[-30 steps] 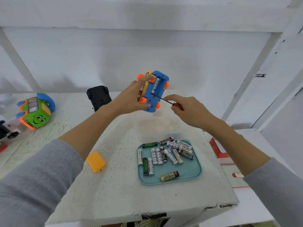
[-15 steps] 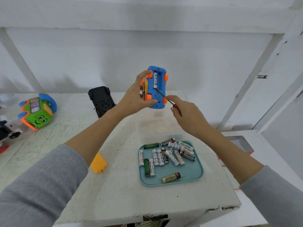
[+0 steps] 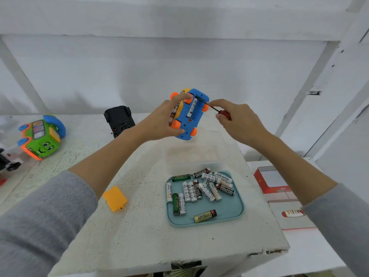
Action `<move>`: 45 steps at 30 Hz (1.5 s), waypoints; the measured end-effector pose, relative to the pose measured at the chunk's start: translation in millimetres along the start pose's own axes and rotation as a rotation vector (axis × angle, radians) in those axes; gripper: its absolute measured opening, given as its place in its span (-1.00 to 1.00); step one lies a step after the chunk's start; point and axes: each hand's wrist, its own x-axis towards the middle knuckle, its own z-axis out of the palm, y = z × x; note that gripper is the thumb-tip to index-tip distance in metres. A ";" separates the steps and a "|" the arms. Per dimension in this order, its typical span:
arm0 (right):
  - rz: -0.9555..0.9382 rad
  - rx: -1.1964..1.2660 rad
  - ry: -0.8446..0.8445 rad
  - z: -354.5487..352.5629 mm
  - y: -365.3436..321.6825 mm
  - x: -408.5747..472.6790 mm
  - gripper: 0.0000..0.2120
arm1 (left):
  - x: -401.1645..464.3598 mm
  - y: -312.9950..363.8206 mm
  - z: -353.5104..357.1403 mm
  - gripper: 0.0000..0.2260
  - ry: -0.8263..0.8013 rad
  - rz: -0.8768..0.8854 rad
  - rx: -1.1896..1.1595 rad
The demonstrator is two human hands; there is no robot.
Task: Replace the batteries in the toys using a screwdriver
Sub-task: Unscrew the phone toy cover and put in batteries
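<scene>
Left hand (image 3: 159, 122) grip curled round blue plastic toy car with orange wheels (image 3: 189, 116), held above white surface (image 3: 139, 236), underside up. Right hand (image 3: 237, 120) pinches red-handled screwdriver (image 3: 220, 111), tip in the open battery bay. Loose batteries (image 3: 199, 190) lie in teal tray (image 3: 235, 212).

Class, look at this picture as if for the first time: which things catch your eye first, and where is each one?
First, the blue toy car held up at centre in the left hand, underside showing an open battery bay, while the right hand pokes a red-handled screwdriver into it. Below, a teal tray of loose batteries sits on the white table; a green toy car lies far left.
</scene>
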 end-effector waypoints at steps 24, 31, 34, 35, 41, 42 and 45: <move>-0.005 -0.095 -0.151 -9.6 14.4 -0.4 -0.74 | 21.0 3.4 -6.7 -0.30 -0.195 0.037 0.546; 0.008 -0.096 -0.207 -3.7 16.5 -7.5 -0.74 | 17.2 -1.3 -11.9 -0.31 -0.160 -0.014 0.485; 0.017 -0.029 -0.232 -3.6 15.3 -11.6 -0.74 | 3.8 -2.8 -17.5 -0.36 -0.067 -0.021 0.287; 0.012 0.000 -0.239 -2.5 14.3 -12.7 -0.74 | -1.1 -3.4 -19.8 -0.37 -0.028 -0.023 0.207; -0.088 0.131 -0.294 14.8 -8.6 -19.0 -0.69 | -38.1 -15.7 -32.3 -0.30 0.223 -0.125 -0.060; -0.106 0.151 -0.310 18.9 -15.0 -20.3 -0.67 | -45.2 -18.9 -34.3 -0.30 0.250 -0.141 -0.077; -0.147 0.202 -0.388 34.4 -34.3 -24.8 -0.68 | -69.1 -20.8 -37.5 -0.29 0.326 -0.173 -0.155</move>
